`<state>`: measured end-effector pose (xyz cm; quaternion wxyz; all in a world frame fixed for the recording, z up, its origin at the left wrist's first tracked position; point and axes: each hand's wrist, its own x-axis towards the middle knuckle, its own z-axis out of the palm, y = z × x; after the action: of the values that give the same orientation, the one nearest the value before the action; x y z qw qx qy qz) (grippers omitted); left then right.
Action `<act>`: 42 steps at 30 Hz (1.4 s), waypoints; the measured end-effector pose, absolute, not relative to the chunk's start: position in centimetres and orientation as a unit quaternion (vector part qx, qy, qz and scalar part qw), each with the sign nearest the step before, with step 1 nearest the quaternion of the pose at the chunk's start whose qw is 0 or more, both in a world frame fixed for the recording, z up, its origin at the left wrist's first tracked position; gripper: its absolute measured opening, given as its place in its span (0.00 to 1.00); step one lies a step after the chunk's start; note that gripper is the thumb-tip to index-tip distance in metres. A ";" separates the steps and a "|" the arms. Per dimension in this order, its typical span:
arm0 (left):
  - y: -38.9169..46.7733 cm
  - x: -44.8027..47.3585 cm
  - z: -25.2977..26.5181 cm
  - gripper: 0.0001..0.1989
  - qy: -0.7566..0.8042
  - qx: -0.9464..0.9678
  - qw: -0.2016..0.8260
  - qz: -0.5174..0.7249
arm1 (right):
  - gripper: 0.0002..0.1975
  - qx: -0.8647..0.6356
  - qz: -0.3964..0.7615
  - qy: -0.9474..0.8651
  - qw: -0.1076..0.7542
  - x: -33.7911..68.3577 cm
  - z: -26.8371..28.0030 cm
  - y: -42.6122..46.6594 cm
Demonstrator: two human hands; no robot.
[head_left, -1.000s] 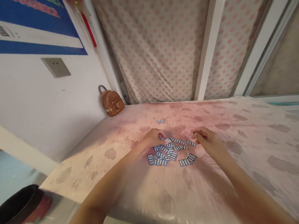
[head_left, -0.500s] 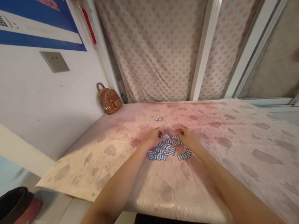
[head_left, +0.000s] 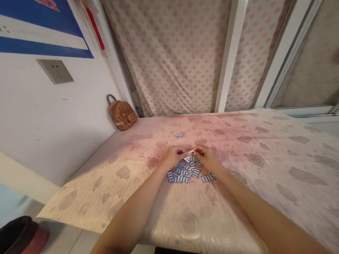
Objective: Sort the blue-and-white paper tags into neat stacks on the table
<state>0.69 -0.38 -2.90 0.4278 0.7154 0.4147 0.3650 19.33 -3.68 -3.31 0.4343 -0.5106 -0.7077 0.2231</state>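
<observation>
My left hand [head_left: 174, 156] is closed, its fingertips pinching a small white piece [head_left: 188, 158] that looks like paper or a sticker. From the other side, my right hand [head_left: 207, 157] meets it with thumb and fingers pinched at the same piece. Under and in front of both hands lies a loose pile of small blue-edged, white-striped strips [head_left: 182, 172]. A few more strips [head_left: 208, 177] lie just below my right wrist. Farther off on the table sits a single short strip [head_left: 179, 135]. The fingertips partly hide the white piece.
A patterned cloth covers the table [head_left: 187, 221]. A small brown backpack-shaped bag [head_left: 123, 115] stands at its back left corner, against the wall. Behind the table hangs a dotted curtain [head_left: 174, 57]. A dark bin [head_left: 12, 236] is on the floor at lower left.
My right hand has moved left and in towards my left hand, so their fingertips now meet at the white piece. The view has shifted slightly.
</observation>
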 end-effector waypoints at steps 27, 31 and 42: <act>-0.5 0.0 -3.0 0.11 0.439 0.700 0.436 0.357 | 0.11 -0.501 0.421 -0.479 0.585 20.6 -1.8 -4.1; -0.3 -0.7 -2.8 0.13 0.477 0.748 0.289 0.361 | 0.13 -0.485 0.450 -0.455 0.596 20.3 -1.5 -4.3; -0.8 0.1 -2.0 0.10 0.545 0.772 0.164 0.284 | 0.11 -0.546 0.287 -0.568 0.544 20.8 -2.7 -3.8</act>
<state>0.09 -0.79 -1.99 0.1639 0.7716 0.5454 0.2836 20.84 -3.82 -2.67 0.5443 -0.5464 -0.5680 0.2874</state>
